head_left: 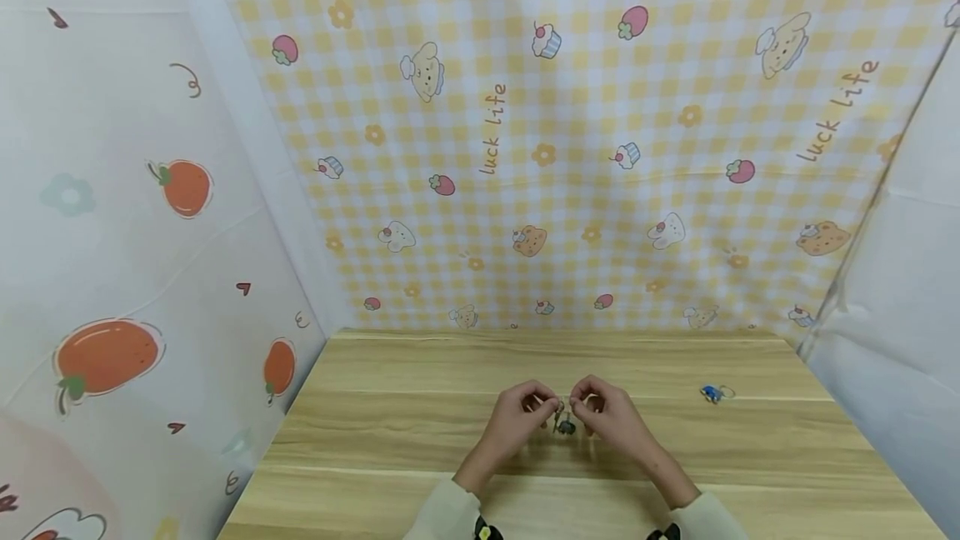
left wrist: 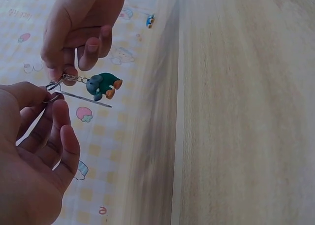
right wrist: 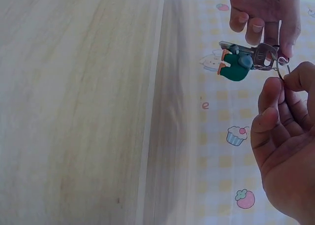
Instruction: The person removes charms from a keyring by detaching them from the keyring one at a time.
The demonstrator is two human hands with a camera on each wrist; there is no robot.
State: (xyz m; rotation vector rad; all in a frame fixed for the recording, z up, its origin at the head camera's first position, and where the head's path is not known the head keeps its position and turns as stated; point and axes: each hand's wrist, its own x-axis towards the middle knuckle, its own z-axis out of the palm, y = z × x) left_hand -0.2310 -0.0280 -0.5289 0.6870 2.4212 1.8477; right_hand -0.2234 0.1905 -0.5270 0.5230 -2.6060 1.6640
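Note:
Both hands are close together above the wooden table in the head view. The left hand (head_left: 523, 411) pinches a metal key (right wrist: 264, 53) at its head, with thumb and forefinger. Facing it, the right hand (head_left: 609, 417) grips a thin metal key ring (right wrist: 282, 70) between thumb and fingertips. A short chain (left wrist: 74, 78) joins the ring to a small green elephant charm (left wrist: 104, 84) with orange feet. Charm and key blade hang side by side between the hands. The fingertips partly hide where key and ring meet.
A blue charm with its own ring (head_left: 711, 392) lies on the wooden table (head_left: 420, 369) to the right of the hands. A yellow checked cloth (head_left: 585, 198) hangs behind the table's far edge, and pale cloths flank both sides.

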